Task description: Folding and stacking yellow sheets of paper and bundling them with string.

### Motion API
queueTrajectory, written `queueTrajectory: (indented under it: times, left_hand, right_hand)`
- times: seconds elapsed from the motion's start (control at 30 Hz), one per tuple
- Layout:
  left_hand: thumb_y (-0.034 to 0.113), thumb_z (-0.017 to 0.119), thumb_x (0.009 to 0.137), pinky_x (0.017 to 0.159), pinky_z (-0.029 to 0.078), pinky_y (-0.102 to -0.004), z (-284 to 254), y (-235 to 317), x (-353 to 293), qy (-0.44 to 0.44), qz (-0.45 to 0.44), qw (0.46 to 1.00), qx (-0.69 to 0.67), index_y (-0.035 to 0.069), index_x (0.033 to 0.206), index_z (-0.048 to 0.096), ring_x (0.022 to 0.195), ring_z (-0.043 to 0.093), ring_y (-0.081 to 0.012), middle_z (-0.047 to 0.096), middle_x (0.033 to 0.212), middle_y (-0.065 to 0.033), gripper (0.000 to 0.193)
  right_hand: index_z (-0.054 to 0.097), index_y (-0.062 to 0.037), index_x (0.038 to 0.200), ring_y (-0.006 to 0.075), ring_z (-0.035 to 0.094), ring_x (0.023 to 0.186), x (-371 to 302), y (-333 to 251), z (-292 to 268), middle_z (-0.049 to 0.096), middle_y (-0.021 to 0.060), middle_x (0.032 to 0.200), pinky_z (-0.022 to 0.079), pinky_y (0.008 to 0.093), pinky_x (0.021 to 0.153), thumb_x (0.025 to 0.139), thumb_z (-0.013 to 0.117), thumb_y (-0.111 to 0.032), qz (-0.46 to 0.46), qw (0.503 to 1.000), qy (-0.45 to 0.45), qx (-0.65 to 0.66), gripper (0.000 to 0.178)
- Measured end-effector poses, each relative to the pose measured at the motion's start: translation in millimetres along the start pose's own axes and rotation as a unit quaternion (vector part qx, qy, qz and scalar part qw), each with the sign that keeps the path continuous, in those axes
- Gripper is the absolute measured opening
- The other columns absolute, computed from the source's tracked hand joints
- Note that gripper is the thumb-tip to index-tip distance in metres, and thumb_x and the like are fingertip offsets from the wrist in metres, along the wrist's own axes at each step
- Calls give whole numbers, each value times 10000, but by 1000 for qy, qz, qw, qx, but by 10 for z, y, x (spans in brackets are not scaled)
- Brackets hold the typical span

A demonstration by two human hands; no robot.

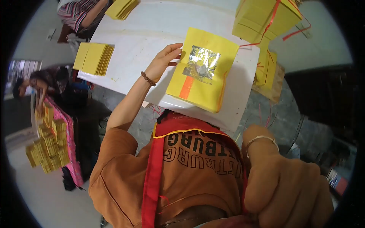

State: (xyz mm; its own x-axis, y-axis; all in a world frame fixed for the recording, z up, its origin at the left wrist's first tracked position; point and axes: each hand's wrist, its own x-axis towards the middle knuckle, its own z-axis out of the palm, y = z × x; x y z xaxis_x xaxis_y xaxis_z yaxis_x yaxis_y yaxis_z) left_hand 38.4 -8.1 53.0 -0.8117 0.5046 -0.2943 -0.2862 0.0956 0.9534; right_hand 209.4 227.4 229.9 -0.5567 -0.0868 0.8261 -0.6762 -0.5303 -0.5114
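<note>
A stack of yellow joss paper (224, 57) lies at the near end of the white table, with a silver foil patch (201, 62) and an orange stripe on its top sheet. My left hand (165, 60), a beaded bracelet at its wrist, is at the stack's left edge. Its fingers are stretched toward the paper and somewhat apart; firm contact is hard to tell. Raised close to the camera at the lower right is my right hand (289, 186), with a bangle on the wrist. Its fingers are curled in, and whatever they hold is hidden.
Bundles of yellow paper (93, 59) sit on the table's left side. A tall yellow pile (266, 21) with red ties stands at the far right. Another person's arm (93, 15) shows at the upper left. More bundles (47, 148) lie beside a pink cloth (70, 136), near another person.
</note>
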Motion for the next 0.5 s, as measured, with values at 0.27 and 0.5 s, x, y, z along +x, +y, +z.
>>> queueTrajectory:
  times: [0.27,0.5]
  left_hand:
    - [251,621,868,954,380,-342,-17,-75,54,-114,89,988,52,85,1406,286,1213,387,-236,368,1377,-120,656]
    - [192,641,844,954,386,-362,-50,-214,50,-128,93,984,83,78,1423,228,1263,333,-264,287,1423,-130,720]
  right_hand:
    - [619,-254,1081,76,388,577,-244,227,534,441,-54,613,341,252,561,896,522,-221,74,968,137,-197,211]
    - [620,-177,1085,63,422,607,-374,327,683,455,-41,628,367,233,578,881,528,-143,161,912,219,-307,226]
